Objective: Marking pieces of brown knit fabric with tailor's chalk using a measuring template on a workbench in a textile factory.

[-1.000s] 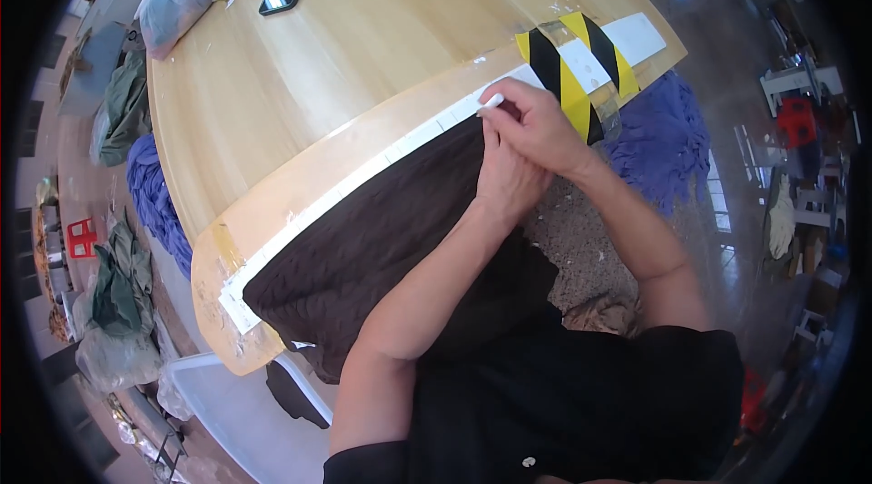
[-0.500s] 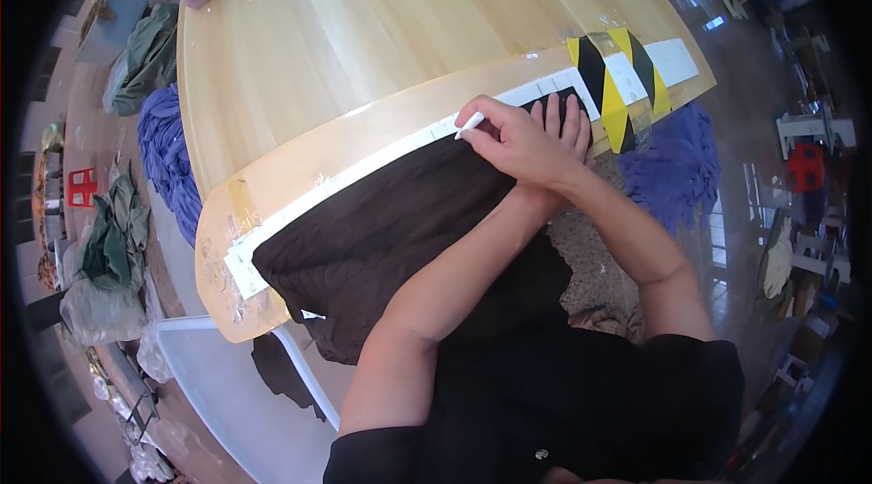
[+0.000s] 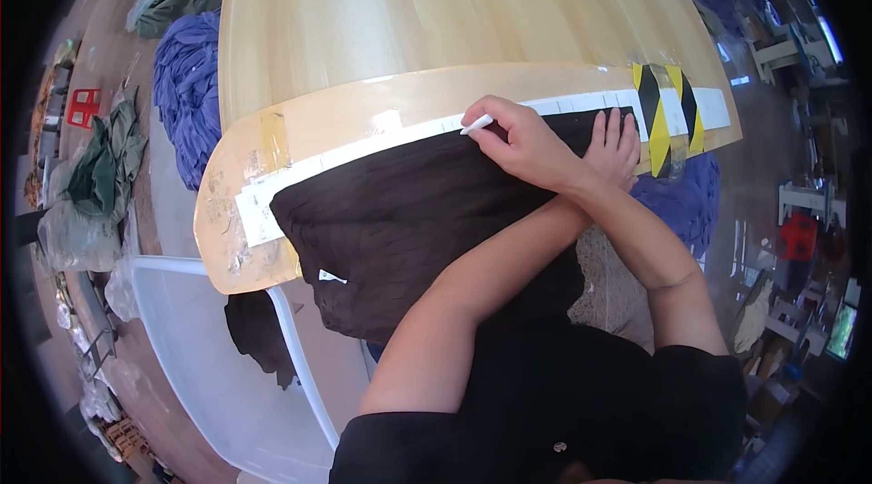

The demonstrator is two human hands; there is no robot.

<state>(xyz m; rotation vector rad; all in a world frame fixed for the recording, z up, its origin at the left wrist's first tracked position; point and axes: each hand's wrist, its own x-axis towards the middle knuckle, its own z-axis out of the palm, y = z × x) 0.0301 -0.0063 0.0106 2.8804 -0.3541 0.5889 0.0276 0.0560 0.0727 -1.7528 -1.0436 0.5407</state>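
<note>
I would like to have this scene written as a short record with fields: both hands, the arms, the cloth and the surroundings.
Right hand: pinches a white stick near the cloth's upper edge
Left hand: flat on the cloth's right end, fingers spread
Arms: right forearm crosses over the left
Cloth: dark, upper edge along a white strip
Tape: black and yellow, across the strip
Bin: white, lower left

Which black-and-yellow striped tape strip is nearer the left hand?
The left striped tape strip, between the left hand and the other strip, which lies farther right.
</note>
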